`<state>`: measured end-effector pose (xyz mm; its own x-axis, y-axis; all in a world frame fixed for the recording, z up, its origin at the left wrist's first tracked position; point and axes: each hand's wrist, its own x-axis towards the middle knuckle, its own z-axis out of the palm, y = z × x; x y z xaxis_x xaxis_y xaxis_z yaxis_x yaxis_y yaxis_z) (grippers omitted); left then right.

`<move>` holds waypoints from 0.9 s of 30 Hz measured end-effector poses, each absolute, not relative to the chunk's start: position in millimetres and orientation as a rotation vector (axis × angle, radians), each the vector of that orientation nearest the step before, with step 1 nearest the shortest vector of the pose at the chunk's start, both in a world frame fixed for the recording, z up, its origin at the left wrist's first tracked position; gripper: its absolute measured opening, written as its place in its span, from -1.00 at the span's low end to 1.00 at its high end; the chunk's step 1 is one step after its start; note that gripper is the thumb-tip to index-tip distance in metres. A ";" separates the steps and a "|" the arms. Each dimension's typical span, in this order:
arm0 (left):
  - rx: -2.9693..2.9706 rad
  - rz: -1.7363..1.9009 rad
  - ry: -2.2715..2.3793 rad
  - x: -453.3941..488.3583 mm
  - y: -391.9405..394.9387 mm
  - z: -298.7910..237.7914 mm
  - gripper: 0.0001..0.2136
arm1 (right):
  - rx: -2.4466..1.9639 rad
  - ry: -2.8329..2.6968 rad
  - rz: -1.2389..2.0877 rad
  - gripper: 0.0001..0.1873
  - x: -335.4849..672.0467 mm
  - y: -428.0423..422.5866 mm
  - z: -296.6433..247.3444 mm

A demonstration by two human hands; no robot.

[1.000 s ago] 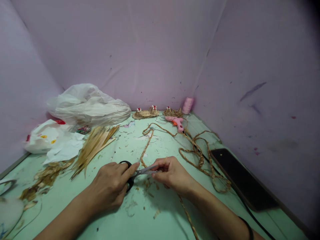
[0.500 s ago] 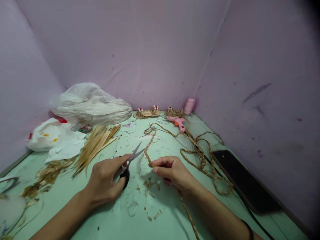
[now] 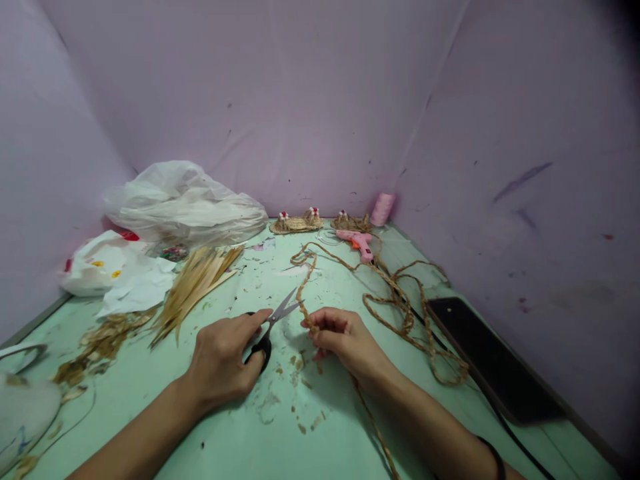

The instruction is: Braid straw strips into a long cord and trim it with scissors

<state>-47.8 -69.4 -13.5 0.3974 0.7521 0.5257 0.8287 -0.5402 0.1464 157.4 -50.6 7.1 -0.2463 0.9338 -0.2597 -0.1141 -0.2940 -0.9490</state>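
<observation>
My left hand grips black-handled scissors, blades slightly apart and pointing up-right toward the braid. My right hand pinches a braided straw rope near its cut end, fingers curled round it. The rope runs back across the green table in loose loops toward the far corner, and another stretch of it passes under my right wrist toward me. Small straw clippings lie on the table between my hands.
A bundle of straw strips and dry scraps lie left. White plastic bags sit at the back left. A pink glue gun, small woven straw pieces and a pink spool stand at the far corner. A dark phone lies right.
A second ago the scissors' blades lay at my right fingers on the rope. They have since pulled back left and tilted up, and my right hand has shifted slightly with the rope end.
</observation>
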 end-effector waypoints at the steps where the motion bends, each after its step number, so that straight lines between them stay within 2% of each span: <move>1: -2.509 -0.830 -1.436 -47.5 -69.0 -13.9 -0.58 | -1.186 -1.126 1.636 -0.81 157.4 -50.9 6.9; 8: -2.513 -0.828 -1.447 -48.4 -70.8 -16.4 -0.57 | -1.205 -1.234 1.439 -0.72 157.1 -52.0 4.7; 12: -2.497 -0.711 -1.419 -46.4 -71.9 -12.4 -0.57 | -1.183 -1.190 1.360 -0.69 155.2 -50.6 -1.5; 15: -2.494 -0.613 -1.377 -43.6 -72.1 -7.9 -0.55 | -1.167 -1.105 1.388 -0.65 154.4 -51.4 -2.4; 22: -2.500 -0.494 -1.303 -40.4 -73.8 -5.2 -0.48 | -1.093 -0.985 1.606 -0.71 151.9 -57.1 4.3; 27: -2.556 -0.448 -1.304 -40.9 -73.5 -4.8 -0.46 | -1.084 -0.991 1.618 -0.72 149.5 -56.8 0.2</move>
